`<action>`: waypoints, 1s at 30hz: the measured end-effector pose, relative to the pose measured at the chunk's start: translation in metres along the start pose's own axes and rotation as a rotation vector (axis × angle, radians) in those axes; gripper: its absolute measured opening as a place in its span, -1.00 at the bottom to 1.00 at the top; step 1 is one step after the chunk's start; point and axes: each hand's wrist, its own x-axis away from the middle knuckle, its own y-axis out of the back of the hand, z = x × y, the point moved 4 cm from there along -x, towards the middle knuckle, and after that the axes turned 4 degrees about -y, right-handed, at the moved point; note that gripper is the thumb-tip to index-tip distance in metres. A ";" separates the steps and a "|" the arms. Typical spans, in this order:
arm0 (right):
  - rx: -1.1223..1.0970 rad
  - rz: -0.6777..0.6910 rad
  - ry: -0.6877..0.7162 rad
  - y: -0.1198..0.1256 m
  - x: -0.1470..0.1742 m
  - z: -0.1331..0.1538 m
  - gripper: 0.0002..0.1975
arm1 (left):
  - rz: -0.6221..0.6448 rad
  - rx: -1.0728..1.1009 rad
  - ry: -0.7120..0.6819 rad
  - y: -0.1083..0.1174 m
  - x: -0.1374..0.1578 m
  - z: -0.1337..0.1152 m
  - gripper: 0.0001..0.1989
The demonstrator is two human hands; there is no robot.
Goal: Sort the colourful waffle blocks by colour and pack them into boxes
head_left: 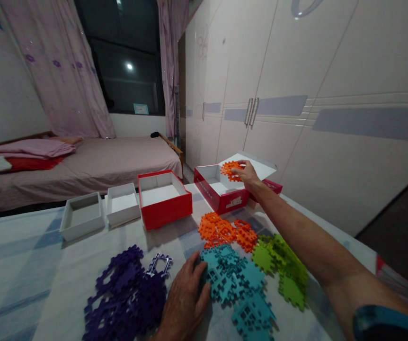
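My right hand [247, 172] is closed on orange toothed building pieces [229, 169], held over the red box with a raised white lid [221, 201]. On the table my left hand [187, 294] rests with its fingers apart, holding nothing I can see, beside a pile of teal toothed pieces [230, 274]. To its left lies a heap of dark purple pieces [126, 293] with a paler purple frame piece [160, 264] at its edge. Orange pieces [218, 229] are heaped behind the teal ones. Under my right forearm lie lime green pieces [282, 260].
An open red box with a white inside [166, 208] stands at the table's far side. Left of it are a small white box [122, 203] and a grey-white box [82, 217]. A bed [129, 156] lies beyond the table, and a white wardrobe [282, 61] lines the right.
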 end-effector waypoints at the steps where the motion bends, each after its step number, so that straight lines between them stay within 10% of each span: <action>1: 0.043 -0.019 -0.010 -0.001 -0.005 0.001 -0.50 | 0.003 -0.002 0.000 0.000 0.000 0.000 -0.63; 6: 0.254 0.034 0.059 0.016 0.024 -0.014 -0.61 | -0.006 0.022 0.026 0.000 0.001 -0.001 -0.63; 14: 0.864 0.759 0.130 0.027 0.124 -0.077 -0.15 | -0.049 0.063 0.013 0.004 0.000 -0.004 -0.64; 25: 0.980 0.733 0.225 0.012 0.134 -0.071 -0.60 | -0.021 0.027 0.020 0.002 0.000 -0.003 -0.64; 30: 0.635 0.683 0.027 0.020 0.114 -0.081 -0.52 | -0.025 0.037 0.018 0.002 0.000 -0.002 -0.64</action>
